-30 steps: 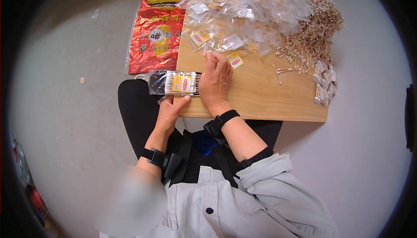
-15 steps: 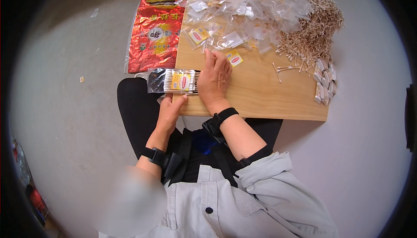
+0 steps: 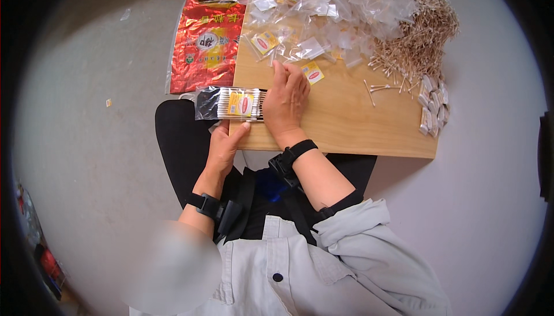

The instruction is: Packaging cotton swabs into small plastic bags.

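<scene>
A clear bag of cotton swabs point(image 3: 223, 105) lies at the near left corner of the table. The swabs sit side by side in it, under a yellow and white label point(image 3: 241, 103). My left hand point(image 3: 222, 146) grips the bag's near edge, its thumb along that side and its other fingers mostly hidden below. At the bag's right end is my right hand point(image 3: 284, 103), closed with curled fingers. It touches the swab ends, but whatever is inside its grip is hidden. Just beyond its knuckles lies a loose yellow and white label card point(image 3: 313, 72).
Clear plastic bags point(image 3: 340, 4) are heaped on the far part of the wooden table point(image 3: 358, 120). A big pile of loose swabs point(image 3: 424, 33) is at far right, with small white bundles point(image 3: 433, 108) nearer. A red printed sack point(image 3: 205, 33) hangs at the left edge.
Both hands and the bag stay almost in place. The right hand's fingertips have shifted very slightly. The view itself has moved a little.
</scene>
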Available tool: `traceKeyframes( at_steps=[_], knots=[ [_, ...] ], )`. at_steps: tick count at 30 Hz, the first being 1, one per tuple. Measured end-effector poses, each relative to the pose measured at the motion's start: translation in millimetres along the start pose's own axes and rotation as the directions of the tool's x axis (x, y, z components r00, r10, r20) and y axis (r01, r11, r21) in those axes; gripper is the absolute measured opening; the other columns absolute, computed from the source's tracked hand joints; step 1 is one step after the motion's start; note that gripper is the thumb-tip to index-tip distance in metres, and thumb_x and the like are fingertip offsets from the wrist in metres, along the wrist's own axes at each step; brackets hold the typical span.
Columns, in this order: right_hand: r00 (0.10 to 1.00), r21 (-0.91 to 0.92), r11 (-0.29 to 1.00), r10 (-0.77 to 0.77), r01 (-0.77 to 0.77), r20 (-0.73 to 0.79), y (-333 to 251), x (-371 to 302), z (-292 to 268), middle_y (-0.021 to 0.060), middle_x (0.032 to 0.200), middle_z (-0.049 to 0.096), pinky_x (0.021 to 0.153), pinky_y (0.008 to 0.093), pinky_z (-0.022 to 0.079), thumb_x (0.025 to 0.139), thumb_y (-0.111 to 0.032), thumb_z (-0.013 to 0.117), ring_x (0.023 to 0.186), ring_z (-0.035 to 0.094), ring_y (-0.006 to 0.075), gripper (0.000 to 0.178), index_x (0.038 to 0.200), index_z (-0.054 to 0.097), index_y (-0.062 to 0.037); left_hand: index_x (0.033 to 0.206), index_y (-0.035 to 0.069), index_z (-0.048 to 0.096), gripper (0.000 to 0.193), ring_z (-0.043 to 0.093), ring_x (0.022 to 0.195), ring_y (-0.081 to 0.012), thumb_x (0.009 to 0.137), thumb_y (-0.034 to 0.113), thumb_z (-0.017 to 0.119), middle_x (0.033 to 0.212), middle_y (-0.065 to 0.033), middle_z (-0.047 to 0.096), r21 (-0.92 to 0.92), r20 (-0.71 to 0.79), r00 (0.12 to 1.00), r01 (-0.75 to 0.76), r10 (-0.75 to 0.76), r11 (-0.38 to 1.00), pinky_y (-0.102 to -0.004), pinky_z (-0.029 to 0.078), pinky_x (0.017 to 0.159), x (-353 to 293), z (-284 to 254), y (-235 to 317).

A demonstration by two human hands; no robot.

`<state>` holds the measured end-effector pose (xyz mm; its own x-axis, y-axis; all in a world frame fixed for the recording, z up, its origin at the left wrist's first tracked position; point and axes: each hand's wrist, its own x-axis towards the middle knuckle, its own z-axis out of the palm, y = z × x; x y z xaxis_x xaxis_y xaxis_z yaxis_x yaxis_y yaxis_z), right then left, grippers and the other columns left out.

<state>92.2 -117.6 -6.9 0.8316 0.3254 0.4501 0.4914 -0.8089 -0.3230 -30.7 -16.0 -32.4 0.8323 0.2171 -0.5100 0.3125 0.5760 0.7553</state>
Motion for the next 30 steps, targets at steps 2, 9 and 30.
traceKeyframes(
  at_steps=[2,9,30],
  knots=[
    [1.0,-0.002,1.0,0.0,0.0,-0.001,0.7,-0.2,0.2,0.0117,0.115,0.045,0.098,0.0443,0.035,0.076,0.003,0.053,0.112,0.047,0.0306,0.051,0.126,0.052,-0.0059,0.127,-0.001,0.053,0.049,0.059,0.103,-0.0116,0.088,0.022,0.071,0.119,-0.0074,0.063,0.028,0.007,1.0,-0.022,0.022,0.999,-0.0284,0.045,0.094,-0.7,1.4,1.9],
    [1.0,-0.014,1.0,0.019,-0.019,0.023,-0.9,-0.6,-1.2,0.0112,0.115,0.046,0.101,0.0451,0.035,0.081,-0.002,0.053,0.115,0.046,0.0308,0.045,0.126,0.051,-0.0061,0.125,-0.004,0.054,0.046,0.058,0.101,-0.011,0.089,0.021,0.07,0.116,-0.0086,0.063,0.035,-0.011,1.0,-0.017,0.017,0.999,-0.0267,0.044,0.092,0.7,5.8,1.3],
    [1.0,-0.012,1.0,-0.001,0.001,0.015,-4.8,-0.8,1.1,0.0107,0.116,0.044,0.101,0.045,0.032,0.081,0.0,0.052,0.116,0.044,0.0302,0.046,0.127,0.051,-0.0074,0.098,0.007,0.065,0.029,0.051,0.065,-0.0029,0.095,0.036,0.063,0.077,0.0058,0.058,0.037,-0.222,0.971,-0.082,0.088,0.996,-0.0216,0.039,0.057,47.7,-35.0,63.9]
  ],
)
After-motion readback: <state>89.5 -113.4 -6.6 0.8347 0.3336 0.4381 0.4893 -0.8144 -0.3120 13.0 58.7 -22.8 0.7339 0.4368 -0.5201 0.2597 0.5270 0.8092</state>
